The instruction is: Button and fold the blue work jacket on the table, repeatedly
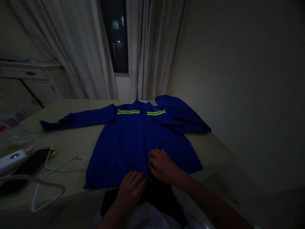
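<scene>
A blue long-sleeved jacket (121,140) lies spread front side up, its collar pointing away from me. Yellow-green double stripes cross its chest on both sides. One sleeve stretches out flat to the left; the other is bent over at the right. My left hand (133,187) is closed on the bottom hem near the centre front. Just above and to the right, my right hand (162,165) has curled fingers pinching the front edge of the jacket. The fingertips of both hands are partly hidden, and the light is dim.
The jacket lies on a pale table (69,143). At the left are a dark phone (30,165), a white power bank (13,160), a looped white cable (50,171) and clear plastic (21,136). A cabinet (28,79) and curtains (152,47) stand behind; a wall (238,79) is at the right.
</scene>
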